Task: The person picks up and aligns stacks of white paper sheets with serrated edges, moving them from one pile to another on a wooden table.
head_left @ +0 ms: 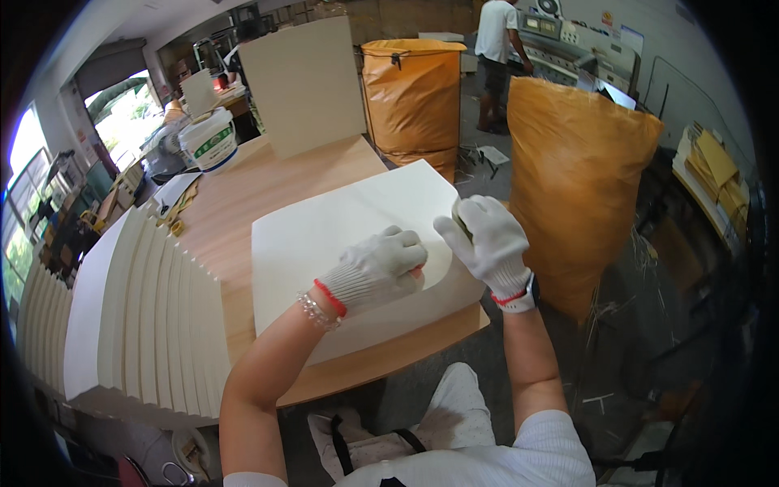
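— Pressing our left hand (380, 266) flat on the paper stack (324, 235) at the table's (243, 183) right edge; our right hand (489, 237) pinches a sheet's lifted edge.
— It might crease if we tug hard.

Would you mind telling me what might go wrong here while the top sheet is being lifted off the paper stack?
1. The right hand bends the top sheet's edge up while the left hand presses it down, so the sheet may crease.
2. The paper stack hangs slightly over the table edge, so a hard pull might drag it off.
3. The thick gloves may pinch two sheets at once.
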Tool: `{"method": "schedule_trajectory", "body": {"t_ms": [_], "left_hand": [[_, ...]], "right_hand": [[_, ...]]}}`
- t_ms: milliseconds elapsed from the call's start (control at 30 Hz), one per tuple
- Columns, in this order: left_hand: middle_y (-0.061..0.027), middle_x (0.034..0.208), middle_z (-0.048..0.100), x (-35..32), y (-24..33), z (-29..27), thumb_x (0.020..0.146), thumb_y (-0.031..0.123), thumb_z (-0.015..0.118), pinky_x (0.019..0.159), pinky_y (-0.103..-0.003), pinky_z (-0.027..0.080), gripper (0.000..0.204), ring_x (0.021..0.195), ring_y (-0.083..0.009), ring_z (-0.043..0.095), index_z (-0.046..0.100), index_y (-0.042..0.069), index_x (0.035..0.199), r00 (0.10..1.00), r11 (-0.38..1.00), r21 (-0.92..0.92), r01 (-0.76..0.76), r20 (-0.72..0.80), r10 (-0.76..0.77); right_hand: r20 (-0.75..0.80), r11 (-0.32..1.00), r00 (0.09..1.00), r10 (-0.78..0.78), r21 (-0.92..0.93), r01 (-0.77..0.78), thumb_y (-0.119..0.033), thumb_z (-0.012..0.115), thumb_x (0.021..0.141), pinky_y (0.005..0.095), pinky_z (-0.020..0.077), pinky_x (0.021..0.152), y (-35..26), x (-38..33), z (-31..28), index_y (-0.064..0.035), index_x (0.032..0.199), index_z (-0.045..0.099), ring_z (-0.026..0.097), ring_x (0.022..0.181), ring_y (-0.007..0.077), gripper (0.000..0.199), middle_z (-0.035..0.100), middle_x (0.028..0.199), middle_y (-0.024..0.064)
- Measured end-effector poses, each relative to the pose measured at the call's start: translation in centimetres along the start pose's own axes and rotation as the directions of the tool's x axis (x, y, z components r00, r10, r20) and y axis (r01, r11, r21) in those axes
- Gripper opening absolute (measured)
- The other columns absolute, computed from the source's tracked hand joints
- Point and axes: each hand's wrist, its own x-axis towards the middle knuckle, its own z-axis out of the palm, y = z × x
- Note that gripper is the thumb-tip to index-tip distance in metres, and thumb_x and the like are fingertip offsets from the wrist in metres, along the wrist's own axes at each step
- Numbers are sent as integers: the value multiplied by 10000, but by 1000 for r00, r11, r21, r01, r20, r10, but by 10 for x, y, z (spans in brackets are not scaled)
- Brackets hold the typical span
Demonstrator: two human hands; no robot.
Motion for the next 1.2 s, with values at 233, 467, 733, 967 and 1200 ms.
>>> {"method": "schedule_trajectory", "body": {"t_ms": [233, 467, 733, 967, 1200], "left_hand": [[-77, 1021, 689, -2, 8, -9, 843, 21, 628, 775, -323, 528, 42, 928, -215, 633, 586, 22, 839, 982, 934, -303, 187, 77, -171], [-96, 1206, 690, -1, 4, -16, 827, 6, 730, 826, -313, 505, 187, 947, -185, 603, 571, 21, 924, 938, 797, -496, 345, 216, -271], [-103, 1315, 643, 1, 7, -18, 797, 89, 854, 1004, -334, 491, 413, 1143, -191, 597, 609, 38, 1126, 912, 782, -470, 409, 236, -335], [-116, 1306, 627, -10, 6, -7, 845, 6, 760, 1009, -322, 497, 548, 1207, -195, 600, 588, 65, 1363, 921, 543, -779, 315, 114, -371], [-142, 1363, 580, -2, 8, -13, 834, 56, 786, 917, -331, 494, 308, 1109, -235, 604, 676, 60, 1121, 985, 895, -413, 170, 62, -158]], "right_hand": [[74, 970, 972, 222, 89, -228, -158, 667, 928, 428, 430, 610, 11, -6, 5, -26, 933, 651, 555, 689, 313, 133, 509, 737, 117], [-40, 990, 999, 34, -138, -39, -64, 604, 903, 406, 389, 531, 24, -21, 16, -3, 1063, 623, 494, 622, 270, 173, 444, 728, 106], [-140, 988, 990, -32, -153, 10, -47, 606, 890, 398, 381, 522, 28, -22, 20, 5, 1082, 612, 465, 593, 252, 199, 418, 709, 92], [-44, 975, 980, 193, 119, -187, -8, 640, 858, 381, 384, 524, 23, -23, 19, 23, 1090, 607, 470, 593, 238, 236, 422, 719, 89], [-130, 999, 991, -16, -37, 11, 14, 641, 847, 373, 399, 527, 30, -28, 21, 40, 1133, 594, 484, 611, 243, 292, 429, 738, 86]]}}
